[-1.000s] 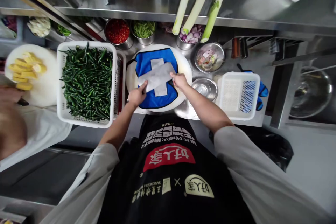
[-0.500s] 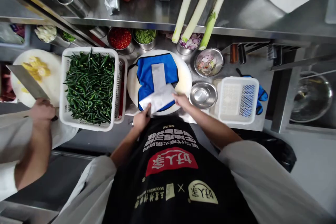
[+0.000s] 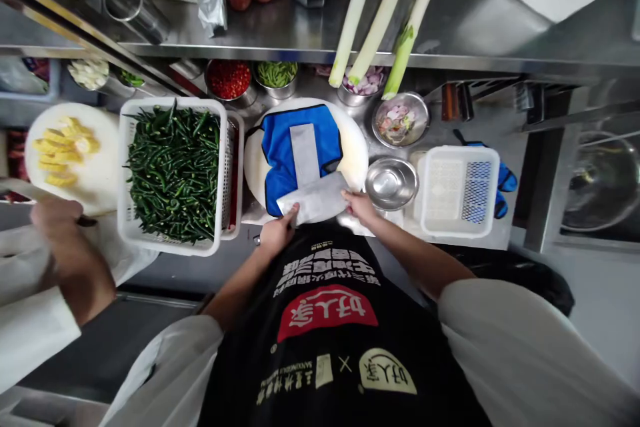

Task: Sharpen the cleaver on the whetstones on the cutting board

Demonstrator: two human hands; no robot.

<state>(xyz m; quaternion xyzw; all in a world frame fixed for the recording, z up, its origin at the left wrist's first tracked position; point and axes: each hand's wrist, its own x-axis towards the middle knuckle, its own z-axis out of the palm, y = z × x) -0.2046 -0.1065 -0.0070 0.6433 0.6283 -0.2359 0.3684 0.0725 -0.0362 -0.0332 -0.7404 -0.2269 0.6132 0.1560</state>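
Note:
A flat, pale grey rectangular packet [image 3: 316, 197] spans between my hands; its exact kind I cannot make out. My left hand [image 3: 278, 232] pinches its lower left corner, thumb on top. At the other end, the fingers of my right hand [image 3: 359, 207] are closed on the right edge. Beneath the packet, a blue cloth piece with black edging [image 3: 327, 137] lies spread over a round white cutting board [image 3: 353, 140]. A similar pale strip [image 3: 303, 150] rests on the blue cloth, its lower end partly covered by the packet.
Left stands a white basket of green chilies [image 3: 175, 173]; beyond it a co-worker's hand [image 3: 55, 213] grips a knife by another board [image 3: 100, 173]. Steel bowls [image 3: 391, 183] and a white plastic basket [image 3: 459, 227] are at right. Leeks [image 3: 353, 20] overhang the shelf edge above.
My hands have moved slightly down and right with the packet, which now looks flatter and less tilted. The co-worker's hand and knife have shifted left, off the yellow pieces.

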